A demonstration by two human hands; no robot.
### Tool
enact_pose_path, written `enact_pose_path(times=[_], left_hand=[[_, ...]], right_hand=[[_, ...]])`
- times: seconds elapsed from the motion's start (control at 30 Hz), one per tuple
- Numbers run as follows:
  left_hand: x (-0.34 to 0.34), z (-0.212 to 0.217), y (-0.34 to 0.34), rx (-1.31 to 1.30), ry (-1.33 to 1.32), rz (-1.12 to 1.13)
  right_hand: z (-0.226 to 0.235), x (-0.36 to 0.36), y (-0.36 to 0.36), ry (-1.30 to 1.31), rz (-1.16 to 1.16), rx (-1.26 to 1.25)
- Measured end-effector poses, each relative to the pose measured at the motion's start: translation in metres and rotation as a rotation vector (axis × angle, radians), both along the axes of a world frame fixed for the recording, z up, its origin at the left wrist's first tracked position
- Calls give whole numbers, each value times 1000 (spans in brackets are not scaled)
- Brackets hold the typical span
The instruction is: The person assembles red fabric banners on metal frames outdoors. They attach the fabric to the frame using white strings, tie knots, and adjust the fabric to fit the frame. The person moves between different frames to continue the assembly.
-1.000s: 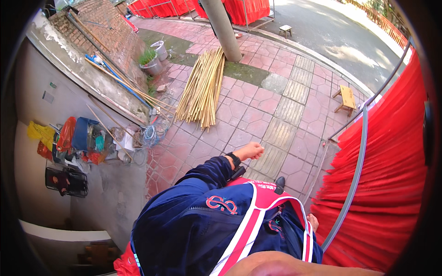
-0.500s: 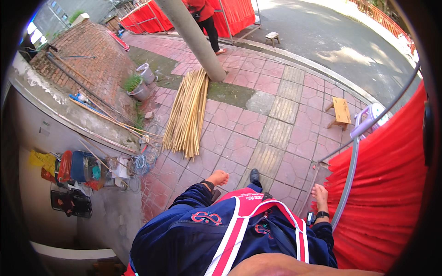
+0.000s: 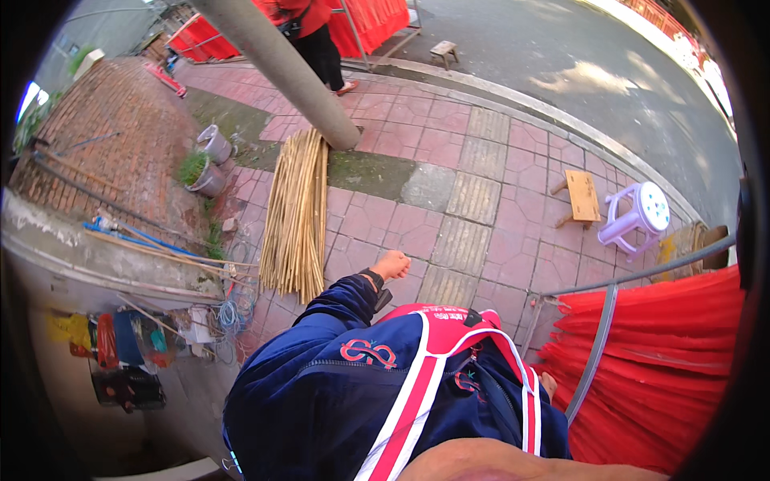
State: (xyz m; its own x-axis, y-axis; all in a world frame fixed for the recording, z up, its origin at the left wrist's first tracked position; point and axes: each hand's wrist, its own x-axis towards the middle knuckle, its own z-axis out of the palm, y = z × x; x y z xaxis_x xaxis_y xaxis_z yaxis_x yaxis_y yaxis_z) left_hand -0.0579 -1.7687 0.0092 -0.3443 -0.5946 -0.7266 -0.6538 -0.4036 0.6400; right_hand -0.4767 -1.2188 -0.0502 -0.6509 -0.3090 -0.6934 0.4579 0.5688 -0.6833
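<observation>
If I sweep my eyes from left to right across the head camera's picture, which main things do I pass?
Bucket with a green plant → bundle of thin poles → the person's left hand → small roadside stool → wooden bench → purple plastic stool.

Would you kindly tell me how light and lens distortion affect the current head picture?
Head view: sunlit patches bleach parts of the grey asphalt road; head view: the grey metal bar bows, likely from the fisheye lens, and the corners go black; head view: the crumpled yellow plastic looks soft in dim shade, while the bare left hand looks clearer.
</observation>
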Motion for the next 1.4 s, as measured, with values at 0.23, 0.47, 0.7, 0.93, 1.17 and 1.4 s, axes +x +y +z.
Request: enact_pose_path(times=[0.23,0.47,0.7,0.93,1.17,1.4], left_hand=[[-96,-17,-86,197,-62,-115],[-208,-2,-173,56,-7,-177],[-294,-14,-245,109,7,-235],[-382,-50,-343,106,138,-460],[-429,-38,-447,204,90,-407],[-399,-63,-521,118,82,-518]], right_hand=[[-20,-68,-97,139,395,214],[-42,-190,-268,-101,116,77],[47,-247,-423,198,273,-123],[39,-224,-355,152,-148,30],[24,-157,-318,303,114,526],[37,-187,-504,199,168,213]])
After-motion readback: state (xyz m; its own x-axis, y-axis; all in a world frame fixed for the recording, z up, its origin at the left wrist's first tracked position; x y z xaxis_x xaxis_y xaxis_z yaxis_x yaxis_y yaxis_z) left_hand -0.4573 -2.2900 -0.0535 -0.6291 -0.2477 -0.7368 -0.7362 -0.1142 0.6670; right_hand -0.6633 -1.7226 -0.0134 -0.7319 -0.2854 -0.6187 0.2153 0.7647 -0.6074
